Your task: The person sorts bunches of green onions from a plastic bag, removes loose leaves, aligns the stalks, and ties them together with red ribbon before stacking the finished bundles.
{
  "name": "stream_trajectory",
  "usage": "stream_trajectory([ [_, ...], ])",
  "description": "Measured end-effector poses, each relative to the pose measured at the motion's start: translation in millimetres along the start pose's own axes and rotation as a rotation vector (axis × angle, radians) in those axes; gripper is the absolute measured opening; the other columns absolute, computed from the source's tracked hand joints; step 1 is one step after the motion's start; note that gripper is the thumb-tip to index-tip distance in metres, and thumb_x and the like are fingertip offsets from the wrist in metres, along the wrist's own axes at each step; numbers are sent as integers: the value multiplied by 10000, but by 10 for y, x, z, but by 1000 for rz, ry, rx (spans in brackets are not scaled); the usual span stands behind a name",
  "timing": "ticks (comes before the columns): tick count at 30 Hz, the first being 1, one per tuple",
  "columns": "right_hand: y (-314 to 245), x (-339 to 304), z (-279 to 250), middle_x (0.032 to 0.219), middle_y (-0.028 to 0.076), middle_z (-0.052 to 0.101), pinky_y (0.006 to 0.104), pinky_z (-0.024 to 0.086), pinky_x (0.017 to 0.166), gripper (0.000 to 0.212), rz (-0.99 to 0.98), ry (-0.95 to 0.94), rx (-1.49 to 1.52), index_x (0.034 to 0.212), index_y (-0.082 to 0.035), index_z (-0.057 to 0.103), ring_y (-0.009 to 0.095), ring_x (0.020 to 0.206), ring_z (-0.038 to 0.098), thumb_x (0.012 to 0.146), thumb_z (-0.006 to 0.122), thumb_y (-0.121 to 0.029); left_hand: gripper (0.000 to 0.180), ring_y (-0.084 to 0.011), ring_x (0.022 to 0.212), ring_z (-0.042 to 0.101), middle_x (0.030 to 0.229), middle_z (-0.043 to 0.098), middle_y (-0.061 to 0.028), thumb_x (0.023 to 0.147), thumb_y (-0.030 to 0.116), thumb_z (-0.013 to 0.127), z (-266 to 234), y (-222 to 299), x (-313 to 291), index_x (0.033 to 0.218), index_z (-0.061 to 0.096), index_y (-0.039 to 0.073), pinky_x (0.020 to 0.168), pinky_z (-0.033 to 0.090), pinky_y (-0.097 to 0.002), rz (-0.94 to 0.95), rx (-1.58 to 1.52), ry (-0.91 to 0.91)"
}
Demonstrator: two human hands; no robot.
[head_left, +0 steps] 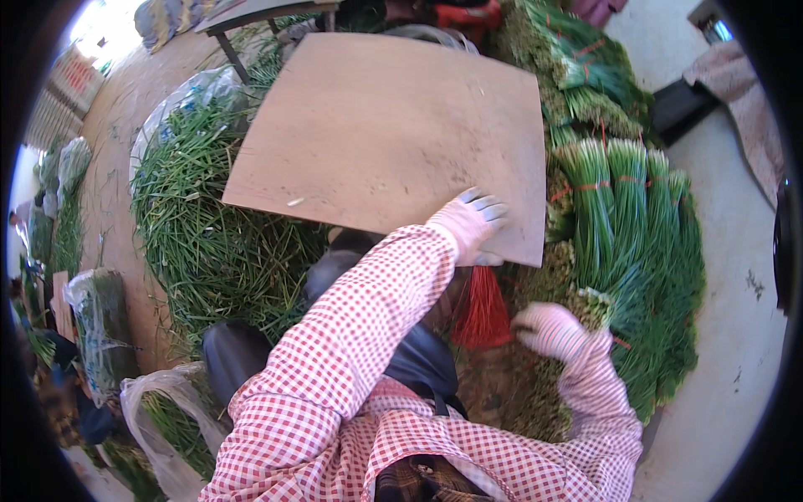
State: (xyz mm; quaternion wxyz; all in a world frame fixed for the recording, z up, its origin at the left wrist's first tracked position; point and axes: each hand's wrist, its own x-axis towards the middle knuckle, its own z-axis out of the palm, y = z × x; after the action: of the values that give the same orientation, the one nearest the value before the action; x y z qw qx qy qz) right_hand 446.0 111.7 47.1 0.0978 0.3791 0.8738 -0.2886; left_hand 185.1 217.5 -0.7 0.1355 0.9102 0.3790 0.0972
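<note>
Loose green stalks (201, 217) heaped up left, tied bundles (629, 217) packed the right, and the board (393, 134) sat between! The left hand (473, 221) lay open across its near edge; the right hand (550, 330), blurred, half-curled, hung beside red strands (483, 309), its grip impossible to tell. The board was flat, brown, dirt-flecked; the sleeves (335, 343) checked cloth.

No writing can be read (red marks (79, 74) on the pale stack (55, 115) are blurred).
</note>
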Motion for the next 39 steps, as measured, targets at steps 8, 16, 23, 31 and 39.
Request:
stream_trajectory([
  [8, -15, 2340, -1872, 923, 158, 683, 416, 526, 804, 206, -208, 295, -327, 1051, -143, 708, 358, 902, 652, 869, 625, -195, 748, -406, 1310, 438, 1409, 468, -238, 805, 342, 712, -901, -1472, -2255, 1417, 414, 33, 1096, 357, -461, -784, 141, 166],
  [16, 252, 3547, -1705, 1149, 201, 636, 441, 510, 885, 301, 19, 647, -253, 1196, -160, 650, 387, 1052, 619, 916, 551, -114, 773, -366, 1413, 320, 1532, 300, -240, 859, 225, 723, -383, -1579, -4631, 1477, 306, 21, 1163, 276, -385, -1334, 84, 564],
  [23, -747, 3187, -701, 1489, 314, 322, 511, 246, 1158, 916, 6, 405, -444, 1474, -4, 317, 455, 1410, 289, 827, 643, -564, 585, -319, 1329, 432, 1483, 399, -181, 814, 141, 738, -61, -706, -4913, 1335, 498, 24, 1105, 340, -364, -1383, -311, 878],
  [31, -960, 3328, -1217, 1285, 251, 568, 442, 415, 1039, 577, -319, 324, -212, 1309, -22, 556, 383, 1246, 512, 830, 736, -288, 307, -271, 898, 697, 1042, 702, -175, 862, 130, 667, -734, 1673, -4216, 1144, 666, 9, 797, 544, -374, -1026, -834, 759],
  [39, -4445, 2819, 89, 1273, 155, 606, 350, 451, 992, 441, -809, -349, -16, 1290, -32, 586, 266, 1167, 590, 875, 683, -144, 236, -327, 926, 660, 972, 681, -176, 895, 104, 624, 123, 2571, -4285, 1111, 652, 15, 816, 522, -388, -666, -671, 1231],
])
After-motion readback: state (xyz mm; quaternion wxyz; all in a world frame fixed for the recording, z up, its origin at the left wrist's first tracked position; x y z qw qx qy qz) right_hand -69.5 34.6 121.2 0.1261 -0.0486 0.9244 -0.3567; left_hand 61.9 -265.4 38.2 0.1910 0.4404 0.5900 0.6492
